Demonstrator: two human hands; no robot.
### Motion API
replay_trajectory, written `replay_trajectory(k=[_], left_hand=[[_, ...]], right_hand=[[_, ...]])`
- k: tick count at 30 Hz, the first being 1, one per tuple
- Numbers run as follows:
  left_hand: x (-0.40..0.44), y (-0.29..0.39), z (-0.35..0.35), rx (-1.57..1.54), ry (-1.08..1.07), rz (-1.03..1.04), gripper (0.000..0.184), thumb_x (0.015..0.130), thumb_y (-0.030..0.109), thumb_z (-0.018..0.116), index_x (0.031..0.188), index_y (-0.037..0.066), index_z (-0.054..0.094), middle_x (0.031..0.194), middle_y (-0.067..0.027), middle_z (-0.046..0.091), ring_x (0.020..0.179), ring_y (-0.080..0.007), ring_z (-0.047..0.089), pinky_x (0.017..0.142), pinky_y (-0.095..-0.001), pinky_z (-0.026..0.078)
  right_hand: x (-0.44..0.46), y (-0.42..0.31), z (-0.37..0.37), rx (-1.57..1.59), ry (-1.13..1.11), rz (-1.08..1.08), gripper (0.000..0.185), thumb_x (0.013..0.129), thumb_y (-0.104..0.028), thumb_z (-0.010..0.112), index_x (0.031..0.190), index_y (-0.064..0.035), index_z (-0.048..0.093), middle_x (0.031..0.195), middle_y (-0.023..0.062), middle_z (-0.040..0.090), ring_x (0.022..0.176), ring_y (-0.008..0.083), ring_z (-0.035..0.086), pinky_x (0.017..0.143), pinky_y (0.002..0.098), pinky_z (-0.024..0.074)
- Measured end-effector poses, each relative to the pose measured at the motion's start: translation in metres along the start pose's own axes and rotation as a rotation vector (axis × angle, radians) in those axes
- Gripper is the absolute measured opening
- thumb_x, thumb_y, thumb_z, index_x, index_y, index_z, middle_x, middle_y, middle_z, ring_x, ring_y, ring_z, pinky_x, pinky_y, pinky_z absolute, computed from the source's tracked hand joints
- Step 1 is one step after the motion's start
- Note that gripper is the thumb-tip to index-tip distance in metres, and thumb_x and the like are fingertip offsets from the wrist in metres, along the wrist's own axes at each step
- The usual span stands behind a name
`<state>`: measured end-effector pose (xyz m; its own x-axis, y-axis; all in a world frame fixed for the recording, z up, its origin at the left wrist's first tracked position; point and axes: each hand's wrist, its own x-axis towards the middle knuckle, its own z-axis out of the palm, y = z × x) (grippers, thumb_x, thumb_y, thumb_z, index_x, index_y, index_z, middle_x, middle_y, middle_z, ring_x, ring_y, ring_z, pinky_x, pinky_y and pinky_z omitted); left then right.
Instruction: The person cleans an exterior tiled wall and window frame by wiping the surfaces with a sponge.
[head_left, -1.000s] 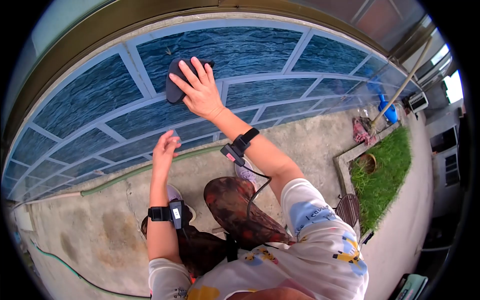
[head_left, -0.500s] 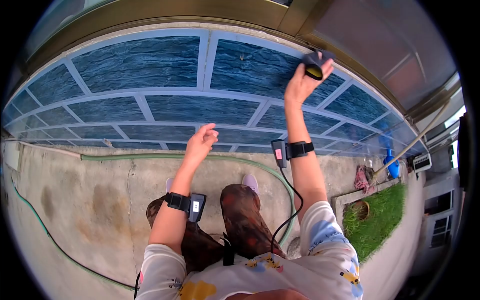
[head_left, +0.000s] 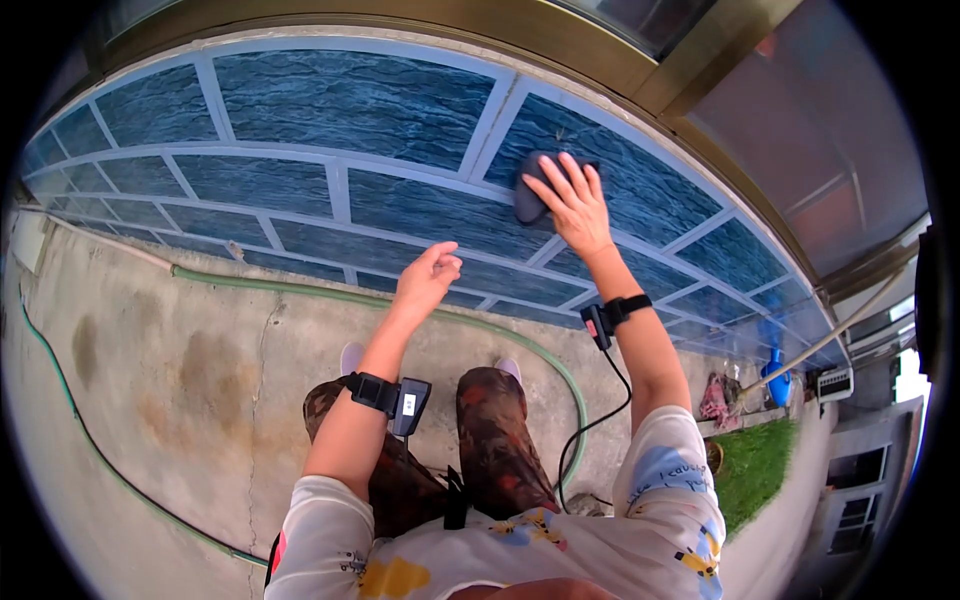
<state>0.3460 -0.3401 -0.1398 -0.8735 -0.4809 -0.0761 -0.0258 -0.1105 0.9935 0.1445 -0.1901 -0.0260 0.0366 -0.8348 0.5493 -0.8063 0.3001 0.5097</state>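
My right hand (head_left: 575, 205) presses a dark grey cloth (head_left: 530, 190) against the blue stone-patterned wall tiles (head_left: 350, 105). Its fingers are spread over the cloth, which sticks out on their left side. Lower and to the left, my left hand (head_left: 430, 280) hangs in front of the wall without touching it. The fingers of that hand are loosely bent and hold nothing. Each forearm wears a black strap with a small box, the left box (head_left: 411, 405) and the right box (head_left: 597, 327).
A green hose (head_left: 330, 292) runs along the concrete floor (head_left: 170, 370) at the wall's foot and curves round my feet. Above the tiles is a brown metal frame (head_left: 560, 45). At right are a pole (head_left: 830, 335), a blue container (head_left: 775, 380) and grass (head_left: 755, 470).
My right hand has moved left and down across the tiles with the cloth, from the upper edge, and now lies flatter on it. The view has turned slightly; my left hand keeps its pose.
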Motion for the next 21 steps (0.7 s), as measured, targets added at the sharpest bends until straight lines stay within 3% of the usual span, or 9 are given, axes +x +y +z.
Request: replay_trajectory(k=[2,3,6,10,12,13,16,18,21], left_hand=[[-0.001,-0.002,-0.001,0.019,0.006,0.106,0.037,0.082,0.014,0.058,0.118,0.010,0.054,0.097,-0.0054,0.064,0.085,-0.0152,0.063,0.073,-0.0273,0.049],[-0.003,0.006,-0.004,0.061,-0.058,0.075,0.039,0.085,0.010,0.053,0.124,0.009,0.049,0.108,-0.0064,0.061,0.092,-0.0139,0.061,0.070,-0.0262,0.048],[0.000,0.002,-0.001,0.110,-0.023,0.118,0.038,0.085,0.011,0.055,0.123,0.009,0.051,0.105,-0.0048,0.062,0.090,-0.0118,0.062,0.070,-0.0254,0.048],[-0.002,0.008,0.002,0.154,0.036,0.165,0.035,0.086,0.015,0.056,0.121,0.007,0.052,0.099,-0.0056,0.064,0.084,-0.0137,0.064,0.073,-0.0264,0.049],[0.000,0.004,0.002,0.139,0.099,0.197,0.033,0.085,0.024,0.054,0.116,0.011,0.055,0.096,-0.0061,0.066,0.084,-0.0232,0.064,0.075,-0.0344,0.048],[0.000,0.003,0.002,0.138,0.117,0.194,0.033,0.085,0.024,0.054,0.116,0.011,0.055,0.096,-0.0061,0.066,0.084,-0.0232,0.064,0.075,-0.0344,0.048],[0.000,0.002,-0.005,0.189,0.102,0.144,0.032,0.086,0.023,0.051,0.115,0.010,0.055,0.099,-0.0078,0.065,0.088,-0.0266,0.062,0.077,-0.0374,0.048],[-0.007,0.005,-0.011,0.513,0.017,0.246,0.033,0.089,0.022,0.050,0.119,0.010,0.051,0.101,-0.0097,0.064,0.087,-0.0257,0.063,0.074,-0.0340,0.049],[-0.013,0.003,-0.017,0.518,-0.078,0.207,0.032,0.088,0.025,0.049,0.116,0.010,0.052,0.101,-0.0126,0.063,0.091,-0.0303,0.060,0.075,-0.0392,0.048]], right_hand=[[-0.037,0.013,-0.002,-0.051,0.032,0.104,0.051,0.074,-0.005,0.055,0.121,-0.0248,0.056,0.136,0.0026,0.043,0.127,0.0245,0.036,0.102,0.0441,0.0285],[-0.048,0.015,-0.004,-0.097,0.007,0.151,0.051,0.074,-0.005,0.056,0.121,-0.0244,0.056,0.136,0.0042,0.042,0.128,0.0262,0.036,0.102,0.0445,0.0280],[-0.035,0.005,-0.009,-0.088,-0.017,0.213,0.059,0.069,-0.002,0.055,0.125,-0.0232,0.053,0.140,0.0067,0.038,0.131,0.0292,0.031,0.104,0.0482,0.0237],[0.060,-0.025,-0.012,-0.050,0.040,0.112,0.063,0.067,-0.005,0.056,0.126,-0.0233,0.052,0.141,0.0061,0.036,0.133,0.0288,0.028,0.105,0.0487,0.0203],[0.121,-0.048,-0.010,0.006,0.087,-0.017,0.062,0.068,-0.007,0.057,0.127,-0.0234,0.050,0.142,0.0033,0.036,0.132,0.0263,0.029,0.104,0.0475,0.0208],[0.150,-0.061,-0.009,0.038,0.080,-0.067,0.062,0.067,-0.008,0.059,0.127,-0.0226,0.049,0.142,0.0023,0.035,0.133,0.0252,0.028,0.105,0.0461,0.0205],[0.231,-0.104,-0.002,0.126,0.134,-0.212,0.058,0.069,-0.009,0.061,0.124,-0.0201,0.052,0.143,-0.0002,0.033,0.133,0.0197,0.026,0.108,0.0424,0.0201],[0.278,-0.132,0.013,0.141,0.185,-0.283,0.048,0.075,-0.013,0.058,0.122,-0.0189,0.054,0.142,-0.0001,0.034,0.134,0.0192,0.024,0.109,0.0417,0.0194],[0.334,-0.176,0.024,0.126,0.253,-0.335,0.049,0.074,-0.014,0.059,0.123,-0.0185,0.053,0.142,-0.0002,0.034,0.135,0.0188,0.023,0.110,0.0415,0.0182]])
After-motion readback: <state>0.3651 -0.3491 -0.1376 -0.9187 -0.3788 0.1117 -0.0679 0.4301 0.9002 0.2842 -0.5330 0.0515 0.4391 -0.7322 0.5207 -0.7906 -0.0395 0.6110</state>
